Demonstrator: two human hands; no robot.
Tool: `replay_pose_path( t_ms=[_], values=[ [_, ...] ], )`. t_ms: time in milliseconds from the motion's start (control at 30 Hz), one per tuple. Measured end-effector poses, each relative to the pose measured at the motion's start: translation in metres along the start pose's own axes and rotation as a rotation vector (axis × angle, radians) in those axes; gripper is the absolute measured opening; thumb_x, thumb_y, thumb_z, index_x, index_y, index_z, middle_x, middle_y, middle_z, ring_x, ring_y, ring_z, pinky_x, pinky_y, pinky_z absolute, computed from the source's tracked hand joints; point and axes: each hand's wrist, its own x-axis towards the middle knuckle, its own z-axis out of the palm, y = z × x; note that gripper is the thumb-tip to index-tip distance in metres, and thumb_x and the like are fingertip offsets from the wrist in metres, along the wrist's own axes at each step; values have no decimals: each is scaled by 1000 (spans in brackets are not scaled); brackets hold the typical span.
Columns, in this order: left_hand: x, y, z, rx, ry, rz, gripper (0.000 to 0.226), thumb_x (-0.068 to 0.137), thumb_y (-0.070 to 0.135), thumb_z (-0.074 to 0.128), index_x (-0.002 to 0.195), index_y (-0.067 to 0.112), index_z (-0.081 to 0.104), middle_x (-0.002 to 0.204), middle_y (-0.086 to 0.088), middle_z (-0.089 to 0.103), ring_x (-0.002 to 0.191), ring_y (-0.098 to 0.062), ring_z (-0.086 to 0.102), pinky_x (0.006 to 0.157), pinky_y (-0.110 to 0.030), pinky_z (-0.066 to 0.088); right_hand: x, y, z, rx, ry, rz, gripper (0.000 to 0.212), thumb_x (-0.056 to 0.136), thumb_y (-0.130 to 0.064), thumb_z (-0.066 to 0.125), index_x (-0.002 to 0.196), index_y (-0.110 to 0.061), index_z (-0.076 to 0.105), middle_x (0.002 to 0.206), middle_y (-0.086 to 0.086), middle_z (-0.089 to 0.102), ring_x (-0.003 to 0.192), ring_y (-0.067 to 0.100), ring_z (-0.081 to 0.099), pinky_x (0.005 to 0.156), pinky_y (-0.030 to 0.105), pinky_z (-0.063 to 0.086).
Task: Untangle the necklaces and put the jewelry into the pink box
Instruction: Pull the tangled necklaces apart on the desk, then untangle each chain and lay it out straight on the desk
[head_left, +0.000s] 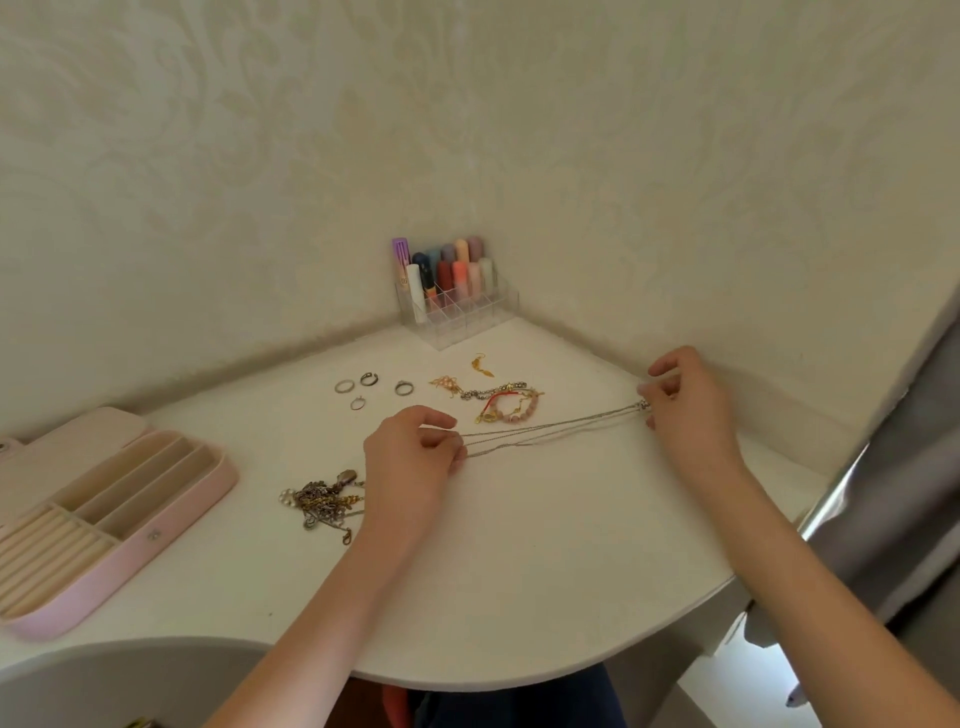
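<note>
Two bare forearms reach in from the bottom edge over a white table (519, 597). At the end of one, the left hand (415, 452) pinches one end of a thin silver chain (550, 430) between curled fingers, near the table's middle. At the end of the other, the right hand (680, 400) pinches the opposite end, close to the wall on the right. Between the two hands the chain runs in several nearly straight strands, just above or on the tabletop; which, I cannot tell.

Just left of the left wrist lies a tangled heap of necklaces (324, 501), dark and gold. Further left, at the table's edge, sits the pink box (114, 566), open, with cream compartments and ring rolls inside.

Beyond the chain lie bracelets (506, 402), gold earrings (480, 364) and four rings (371, 388), loosely scattered. In the far corner stands a clear organizer (460, 312) holding coloured lipsticks.
</note>
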Motion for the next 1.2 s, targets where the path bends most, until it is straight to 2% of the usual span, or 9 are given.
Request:
replay_pose_path(
  t_ms=[133,233,333,533,667,733,833,967,1200],
  values=[
    [-7,5,0,204,6,67,9,77,15,72,80,23,72,71,13,67,76,-7,64,67,-20,48,0,0,2,-348,-6,-55,19,88,1,44,99,-14,50,87,2,55,72,15,47,58,29,29],
    [-8,4,-2,288,8,73,6,76,22,73,80,27,74,71,13,66,77,-9,63,69,-23,47,2,2,1,-562,9,-68,12,90,-6,51,98,-13,56,87,1,59,83,23,49,61,29,29],
    [-3,1,0,349,-1,103,5,81,24,70,83,26,74,81,9,68,86,-14,60,72,-27,47,5,3,4,-540,-14,6,8,92,-12,51,88,-13,58,84,2,60,90,29,56,58,27,29],
    [2,-11,4,638,-25,342,24,98,20,48,98,11,71,100,-7,65,97,-26,46,71,-31,35,7,1,9,-822,-9,-153,13,94,-6,47,100,-4,59,102,13,60,103,33,51,62,31,33],
    [-4,-10,9,620,-38,586,28,95,16,49,111,1,66,115,-16,66,111,-34,59,94,-40,46,-6,-4,8,-729,-28,-157,24,95,-6,41,113,-5,57,110,17,60,101,35,56,73,37,43],
    [-15,-8,11,715,-263,524,50,102,35,31,141,6,40,149,-9,38,140,-22,33,116,-38,21,-18,-2,8,-699,-179,-173,37,102,-26,34,127,-7,52,128,17,56,118,33,52,90,40,43],
    [-18,-13,9,816,-434,336,68,97,55,14,151,15,10,160,1,6,147,-11,1,119,-38,-2,-27,2,8,-773,-397,-156,57,101,-43,18,147,-10,29,156,8,24,145,20,18,115,41,19],
    [-26,-12,5,821,-426,329,70,94,60,14,150,19,15,160,-2,4,147,-16,-3,119,-42,-5,-26,4,7,-848,-443,-85,63,99,-51,10,152,-18,12,161,-1,5,147,15,2,118,43,7],
    [-32,-15,0,768,-472,329,69,94,62,16,149,21,16,160,0,-2,146,-15,-12,118,-45,-9,-22,8,10,-859,-415,-77,61,100,-49,14,152,-18,11,161,0,6,148,17,2,118,45,8]
  ],
)
